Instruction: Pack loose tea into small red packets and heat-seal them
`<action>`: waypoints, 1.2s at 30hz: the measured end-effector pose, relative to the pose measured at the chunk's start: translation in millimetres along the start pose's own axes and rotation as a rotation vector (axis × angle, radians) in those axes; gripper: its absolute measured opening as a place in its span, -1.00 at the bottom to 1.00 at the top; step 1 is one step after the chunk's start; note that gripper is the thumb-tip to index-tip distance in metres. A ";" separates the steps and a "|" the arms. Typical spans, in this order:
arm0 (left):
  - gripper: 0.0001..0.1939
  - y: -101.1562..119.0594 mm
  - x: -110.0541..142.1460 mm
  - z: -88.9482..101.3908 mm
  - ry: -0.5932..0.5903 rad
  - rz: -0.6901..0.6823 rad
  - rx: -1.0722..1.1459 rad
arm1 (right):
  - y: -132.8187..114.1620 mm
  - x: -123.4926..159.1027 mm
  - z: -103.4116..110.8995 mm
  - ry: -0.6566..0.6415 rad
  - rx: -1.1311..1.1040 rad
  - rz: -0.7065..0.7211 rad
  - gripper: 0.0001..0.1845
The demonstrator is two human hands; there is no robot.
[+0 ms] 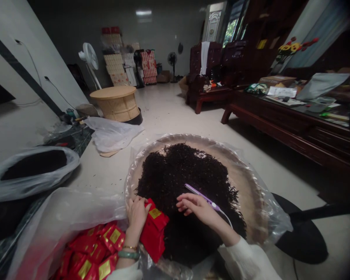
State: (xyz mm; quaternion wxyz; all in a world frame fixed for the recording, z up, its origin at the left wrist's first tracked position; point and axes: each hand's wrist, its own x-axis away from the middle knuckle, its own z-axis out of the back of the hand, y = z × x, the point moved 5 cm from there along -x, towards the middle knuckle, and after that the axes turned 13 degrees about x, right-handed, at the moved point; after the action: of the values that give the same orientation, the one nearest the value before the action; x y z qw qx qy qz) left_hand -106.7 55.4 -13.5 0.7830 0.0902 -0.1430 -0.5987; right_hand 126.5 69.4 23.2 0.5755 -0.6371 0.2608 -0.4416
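At the near left rim of a round tray [258, 182], my left hand [136, 214] is closed on a shiny red packet [155, 229] with a yellow label, its thumb along the packet's edge. My right hand [194, 204] hovers over a heap of dark, dry leaves [177, 171], fingers loosely bent and apart, with nothing visible in them. Just behind it, a slim purple and white hand-held sealer [202, 196] with a white cord rests on the leaves, partly hidden by the hand. More red packets [93, 249] are piled in a clear plastic bag [72, 210], left of my left forearm.
Another plastic bag [72, 161] of dark stuff stands at the left. Beyond the tray are loose plastic sheeting [113, 132] and a round wooden drum [113, 103]. A dark wooden table [280, 124] runs along the right, near a black round base [303, 237].
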 end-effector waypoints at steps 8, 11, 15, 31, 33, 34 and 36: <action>-0.62 -15.2 -11.8 -16.9 -0.014 0.025 -0.013 | 4.3 -1.2 -0.6 0.010 0.042 0.007 -0.39; -0.64 -15.0 -11.9 -14.9 0.001 0.006 -0.009 | 7.2 -1.4 -1.3 0.009 0.054 0.000 -0.40; -0.63 -12.2 -7.0 -10.8 0.030 -0.024 -0.004 | 10.7 -1.4 -2.0 0.007 0.073 -0.002 -0.43; -0.88 -1.8 -3.4 -0.1 0.200 -0.397 0.374 | 1.2 -0.3 -2.3 0.102 0.218 0.163 -0.61; -0.87 12.6 3.5 12.2 0.197 -0.508 0.470 | -15.3 3.7 -3.3 0.173 0.316 0.287 -0.70; -0.86 21.0 7.0 18.7 0.189 -0.559 0.510 | -24.9 6.2 -5.2 0.198 0.373 0.354 -0.74; -0.83 39.6 13.8 31.1 0.155 -0.661 0.565 | -43.4 10.8 -12.3 0.209 0.478 0.483 -0.75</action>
State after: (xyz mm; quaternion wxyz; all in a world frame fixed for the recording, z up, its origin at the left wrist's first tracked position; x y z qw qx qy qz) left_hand -77.6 53.6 29.8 0.5023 0.3863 -0.2052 -0.7459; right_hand 113.4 62.9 67.2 0.7662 -0.3558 0.3508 -0.4040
